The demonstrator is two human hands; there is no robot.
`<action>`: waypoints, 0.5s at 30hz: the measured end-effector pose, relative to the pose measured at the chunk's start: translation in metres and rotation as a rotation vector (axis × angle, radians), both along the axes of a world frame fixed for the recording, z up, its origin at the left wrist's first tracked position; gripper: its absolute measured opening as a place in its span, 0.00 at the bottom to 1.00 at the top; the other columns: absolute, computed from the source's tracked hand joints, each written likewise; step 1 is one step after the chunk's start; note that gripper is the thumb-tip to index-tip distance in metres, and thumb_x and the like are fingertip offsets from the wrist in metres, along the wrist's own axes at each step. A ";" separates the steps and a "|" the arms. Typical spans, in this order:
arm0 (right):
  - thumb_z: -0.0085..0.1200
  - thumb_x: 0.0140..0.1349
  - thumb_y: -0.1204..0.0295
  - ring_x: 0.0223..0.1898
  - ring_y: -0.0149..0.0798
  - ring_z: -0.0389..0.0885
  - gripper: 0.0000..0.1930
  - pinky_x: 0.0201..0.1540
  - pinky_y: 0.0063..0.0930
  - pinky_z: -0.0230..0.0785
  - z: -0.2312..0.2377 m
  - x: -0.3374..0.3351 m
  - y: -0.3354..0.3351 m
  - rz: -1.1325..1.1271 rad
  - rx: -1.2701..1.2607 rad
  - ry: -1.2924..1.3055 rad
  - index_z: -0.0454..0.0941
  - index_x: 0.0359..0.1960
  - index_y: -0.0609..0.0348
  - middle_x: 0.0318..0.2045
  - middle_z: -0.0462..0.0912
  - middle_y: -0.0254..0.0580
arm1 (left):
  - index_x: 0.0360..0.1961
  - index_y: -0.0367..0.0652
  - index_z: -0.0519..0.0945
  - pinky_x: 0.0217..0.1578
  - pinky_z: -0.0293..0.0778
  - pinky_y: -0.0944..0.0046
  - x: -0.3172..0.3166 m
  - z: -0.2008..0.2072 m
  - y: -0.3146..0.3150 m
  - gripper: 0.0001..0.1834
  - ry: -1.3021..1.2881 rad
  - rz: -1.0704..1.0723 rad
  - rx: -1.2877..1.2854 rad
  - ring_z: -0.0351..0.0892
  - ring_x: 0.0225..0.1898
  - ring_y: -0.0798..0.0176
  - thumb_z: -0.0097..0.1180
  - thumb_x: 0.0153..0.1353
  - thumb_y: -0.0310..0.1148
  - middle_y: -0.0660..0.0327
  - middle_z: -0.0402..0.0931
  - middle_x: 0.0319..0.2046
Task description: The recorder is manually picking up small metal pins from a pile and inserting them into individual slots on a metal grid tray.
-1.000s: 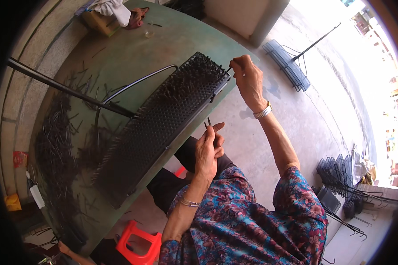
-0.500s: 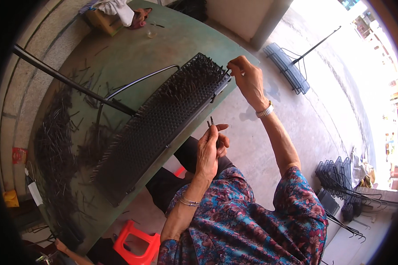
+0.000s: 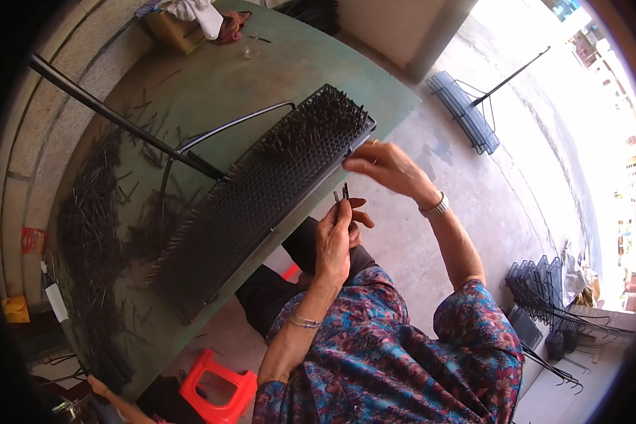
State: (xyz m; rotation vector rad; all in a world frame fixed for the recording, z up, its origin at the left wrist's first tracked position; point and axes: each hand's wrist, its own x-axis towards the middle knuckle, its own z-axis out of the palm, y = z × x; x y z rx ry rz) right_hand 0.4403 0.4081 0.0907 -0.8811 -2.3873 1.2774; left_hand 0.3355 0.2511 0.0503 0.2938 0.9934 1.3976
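Observation:
My left hand (image 3: 334,239) is closed, with short thin dark strips (image 3: 345,192) standing up between thumb and fingers. My right hand (image 3: 389,168) hovers just off the near long edge of a black grid panel, its fingers loosely extended and nothing visible in them. That long black panel (image 3: 222,237), full of small holes, lies slantwise on the green table. Dark upright strips (image 3: 321,116) crowd its far right end, while the nearer left part shows bare holes. A black pole (image 3: 120,124) with a bent wire brace (image 3: 237,121) joins the panel's far side.
Loose dark strips (image 3: 95,226) lie heaped on the table's left. A red plastic stool (image 3: 219,389) stands below. Another person's arm (image 3: 113,401) shows at the lower left. A wire rack with a pole (image 3: 466,113) lies on the floor, and more racks (image 3: 537,286) are stacked at right.
My right hand has come away from the panel's far right end and moved down toward my left hand. My left hand has stayed in place with its strips.

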 end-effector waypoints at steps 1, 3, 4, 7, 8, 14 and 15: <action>0.57 0.65 0.64 0.35 0.35 0.79 0.14 0.39 0.30 0.71 -0.009 0.001 -0.006 0.125 -0.012 0.054 0.82 0.41 0.65 0.34 0.80 0.43 | 0.46 0.37 0.76 0.19 0.52 0.76 0.001 0.000 0.001 0.19 0.002 0.005 0.001 0.54 0.18 0.79 0.42 0.74 0.43 0.60 0.78 0.27; 0.57 0.65 0.67 0.35 0.32 0.80 0.13 0.38 0.28 0.72 -0.006 0.003 -0.014 0.147 -0.060 0.014 0.81 0.40 0.67 0.36 0.81 0.43 | 0.46 0.38 0.78 0.18 0.50 0.76 0.004 0.000 0.003 0.20 0.027 0.021 0.000 0.53 0.17 0.80 0.43 0.74 0.45 0.59 0.80 0.28; 0.57 0.64 0.68 0.34 0.30 0.80 0.12 0.37 0.26 0.72 -0.010 0.004 -0.014 0.119 -0.196 0.011 0.81 0.39 0.67 0.35 0.81 0.41 | 0.46 0.38 0.78 0.18 0.50 0.76 0.004 0.000 0.002 0.20 0.027 0.022 0.000 0.53 0.17 0.80 0.43 0.74 0.45 0.59 0.80 0.28; 0.57 0.63 0.69 0.32 0.28 0.80 0.11 0.35 0.24 0.73 -0.006 0.009 -0.015 0.104 -0.349 -0.001 0.81 0.37 0.68 0.31 0.82 0.38 | 0.48 0.37 0.78 0.20 0.57 0.75 0.004 -0.004 0.002 0.21 0.074 -0.023 -0.004 0.59 0.18 0.78 0.44 0.73 0.46 0.57 0.82 0.31; 0.56 0.63 0.70 0.30 0.27 0.80 0.11 0.34 0.23 0.73 -0.004 0.009 -0.015 0.123 -0.367 -0.008 0.80 0.36 0.69 0.29 0.82 0.37 | 0.49 0.37 0.78 0.23 0.64 0.74 0.002 -0.006 0.001 0.22 0.086 -0.059 0.009 0.67 0.21 0.76 0.44 0.73 0.46 0.55 0.83 0.33; 0.55 0.62 0.72 0.28 0.28 0.80 0.08 0.33 0.23 0.72 0.009 0.006 -0.021 0.058 -0.318 -0.044 0.80 0.34 0.68 0.24 0.82 0.37 | 0.54 0.37 0.77 0.42 0.79 0.61 -0.011 -0.004 0.001 0.24 -0.009 -0.200 0.029 0.83 0.41 0.59 0.49 0.70 0.48 0.50 0.82 0.42; 0.55 0.62 0.72 0.28 0.28 0.80 0.08 0.33 0.23 0.72 0.009 0.006 -0.020 0.060 -0.319 -0.045 0.80 0.34 0.68 0.24 0.82 0.37 | 0.54 0.37 0.76 0.46 0.79 0.57 -0.012 -0.003 0.001 0.24 -0.044 -0.228 0.002 0.83 0.46 0.55 0.51 0.69 0.48 0.49 0.81 0.45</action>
